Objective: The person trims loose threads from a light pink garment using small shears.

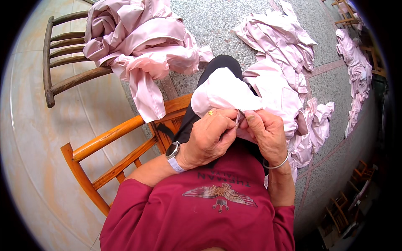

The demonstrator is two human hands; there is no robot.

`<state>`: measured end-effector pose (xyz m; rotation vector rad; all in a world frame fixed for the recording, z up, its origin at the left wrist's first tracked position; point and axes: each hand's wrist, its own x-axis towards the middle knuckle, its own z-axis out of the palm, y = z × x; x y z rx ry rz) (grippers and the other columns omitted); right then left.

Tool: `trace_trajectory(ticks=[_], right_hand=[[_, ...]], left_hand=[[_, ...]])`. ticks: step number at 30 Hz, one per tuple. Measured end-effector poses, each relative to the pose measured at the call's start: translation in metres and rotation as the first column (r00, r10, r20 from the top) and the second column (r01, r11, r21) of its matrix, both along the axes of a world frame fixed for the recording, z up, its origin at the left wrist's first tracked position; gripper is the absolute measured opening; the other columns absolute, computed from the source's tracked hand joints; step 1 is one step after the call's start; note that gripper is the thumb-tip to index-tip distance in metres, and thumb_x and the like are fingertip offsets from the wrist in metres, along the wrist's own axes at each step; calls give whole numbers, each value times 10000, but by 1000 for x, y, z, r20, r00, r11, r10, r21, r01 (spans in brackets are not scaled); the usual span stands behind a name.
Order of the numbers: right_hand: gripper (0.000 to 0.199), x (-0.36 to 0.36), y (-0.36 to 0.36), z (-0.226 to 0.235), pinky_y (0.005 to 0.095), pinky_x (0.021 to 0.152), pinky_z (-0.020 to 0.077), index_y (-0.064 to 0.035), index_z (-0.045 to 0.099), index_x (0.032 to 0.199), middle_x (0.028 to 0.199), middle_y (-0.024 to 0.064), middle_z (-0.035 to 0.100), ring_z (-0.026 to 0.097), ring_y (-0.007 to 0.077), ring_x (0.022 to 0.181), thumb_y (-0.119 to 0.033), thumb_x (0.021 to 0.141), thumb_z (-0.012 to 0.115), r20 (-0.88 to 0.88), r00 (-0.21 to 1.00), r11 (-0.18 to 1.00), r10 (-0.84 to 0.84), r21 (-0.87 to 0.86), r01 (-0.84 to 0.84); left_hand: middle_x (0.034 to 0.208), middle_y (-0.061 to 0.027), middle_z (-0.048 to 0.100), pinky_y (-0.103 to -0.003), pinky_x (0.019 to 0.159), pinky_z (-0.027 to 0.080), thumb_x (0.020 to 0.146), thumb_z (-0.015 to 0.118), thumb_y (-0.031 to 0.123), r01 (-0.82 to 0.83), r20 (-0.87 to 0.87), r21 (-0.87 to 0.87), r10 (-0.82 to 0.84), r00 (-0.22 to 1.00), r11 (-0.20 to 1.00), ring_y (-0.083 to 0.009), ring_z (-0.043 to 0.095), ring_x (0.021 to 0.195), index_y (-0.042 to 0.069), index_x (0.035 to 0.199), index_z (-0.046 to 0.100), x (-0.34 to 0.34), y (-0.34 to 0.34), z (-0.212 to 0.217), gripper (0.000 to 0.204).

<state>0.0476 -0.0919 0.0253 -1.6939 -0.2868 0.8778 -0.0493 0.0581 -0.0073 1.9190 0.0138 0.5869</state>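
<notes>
A pale pink garment (pixel 224 90) lies over my lap, and its edge is gathered between both hands. My left hand (pixel 211 134), with a ring on one finger and a watch (pixel 172 150) at the wrist, is closed in a pinch on that edge. Just beside it, my right hand (pixel 268 131) has its thumb pressed against the fingers at the same spot, the cloth running under it. A thin, dark, pointed sliver (pixel 240 116) shows between the fingertips; its kind is too small to tell. A bracelet circles my right wrist.
More pink garments are heaped on a wooden chair (pixel 69 52) ahead to the left. Others lie on the speckled floor (pixel 201 21) in a pile (pixel 280 39) to the right, with another row (pixel 354 71) farther off. A wooden chair frame (pixel 109 138) stands close on my left.
</notes>
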Motion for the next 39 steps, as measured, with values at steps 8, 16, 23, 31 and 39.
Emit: trace_trajectory(ticks=[8, 16, 23, 31, 39], right_hand=[[468, 7, -9, 9, 173, 480, 238, 14, 647, 880, 654, -31, 512, 351, 8, 533, -401, 1042, 503, -160, 982, 951, -101, 276, 143], [209, 27, 3, -11, 322, 644, 506, 4, 643, 1022, 780, 92, 633, 605, 236, 644, 31, 815, 656, 701, 713, 999, 13, -39, 21], [62, 23, -2, -6, 236, 542, 376, -14, 593, 986, 745, 3, 561, 454, 62, 618, -67, 955, 590, 452, 883, 986, -125, -45, 162], [124, 4, 7, 0, 242, 564, 389, -6, 599, 1034, 786, 7, 559, 465, 69, 646, -27, 919, 639, 504, 821, 962, -267, 96, 254], [137, -13, -11, 28, 320, 537, 424, 9, 625, 946, 734, 113, 584, 570, 211, 591, -35, 860, 722, 685, 725, 987, -72, -57, 152]], left_hand=[[998, -154, 704, -316, 720, 545, 745, 706, -110, 27, 3, 6, -27, 1000, 1000, -266, 700, 845, 11, 877, 572, 0, 0, -6, 224], [985, -159, 708, -303, 709, 550, 784, 696, -97, 6, -27, -27, -7, 1000, 1000, -240, 707, 842, -1, 866, 564, -2, 0, -2, 182], [1083, -92, 634, -264, 887, 486, 906, 578, -74, -112, -312, -633, -121, 942, 766, -141, 614, 989, 18, 1039, 498, -5, -2, -14, 181], [822, 4, 557, -226, 664, 437, 921, 606, 0, -122, -271, -870, -256, 928, 478, -64, 523, 721, 36, 1137, 456, 21, -15, -3, 265], [971, -47, 633, -230, 639, 506, 945, 586, 5, -195, -360, -488, 8, 933, 851, -91, 640, 812, 54, 1245, 453, 39, -16, -12, 332]])
